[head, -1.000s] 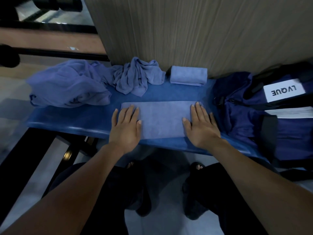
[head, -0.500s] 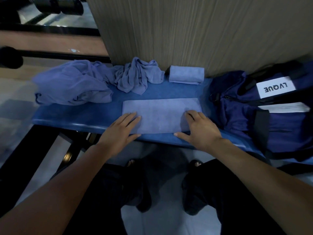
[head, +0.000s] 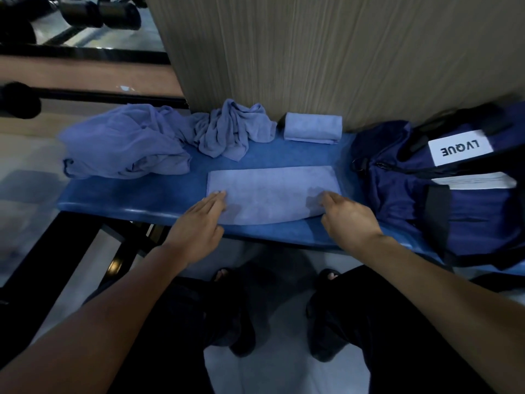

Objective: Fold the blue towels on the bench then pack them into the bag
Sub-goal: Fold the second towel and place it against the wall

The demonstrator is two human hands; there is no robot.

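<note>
Towel point(head: 272, 191) lies flat, partly folded, at the near middle of the bench point(head: 136, 200). Left hand point(head: 199, 223) touches its near-left corner with straight fingers; right hand point(head: 345, 216) seems to pinch the near-right edge. To fold well, both corners should rise together and meet the far edge squarely. Bag point(head: 426, 194) waits at right.

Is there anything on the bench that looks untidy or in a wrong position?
Two towels lie crumpled at the back: a large heap on the left and a smaller bunch beside it, both unfolded. The flat towel under the hands and the folded towel look neat.
</note>
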